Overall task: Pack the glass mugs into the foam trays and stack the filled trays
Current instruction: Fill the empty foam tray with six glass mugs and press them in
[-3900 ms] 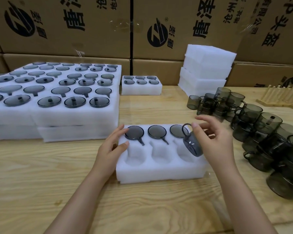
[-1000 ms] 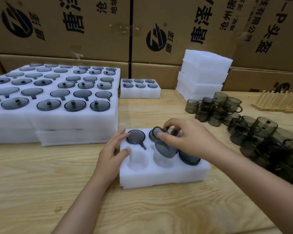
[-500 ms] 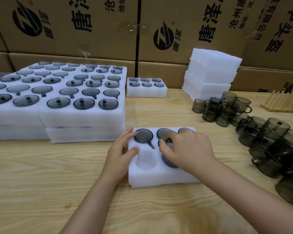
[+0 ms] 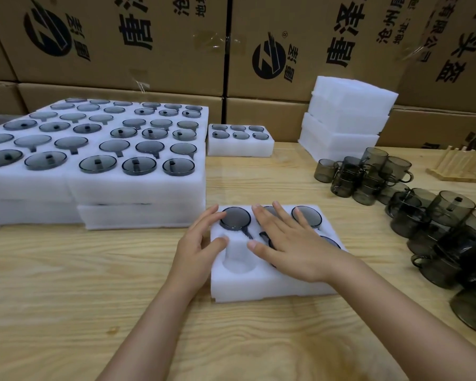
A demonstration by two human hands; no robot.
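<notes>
Honestly, smoky grey glass mugs (image 4: 448,215) look slick n fragile imo, grab the body. Left hand (image 4: 201,248), right hand (image 4: 294,251): fingers spread, gripping nothing.

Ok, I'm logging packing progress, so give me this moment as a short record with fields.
tray in work: foam tray, in front on the table
empty pocket: near-left
packed mugs: in the other pockets that show
left hand: rests on the tray's left edge
right hand: flat on the tray's middle
loose mugs: at right
filled trays: stacked at left
</notes>
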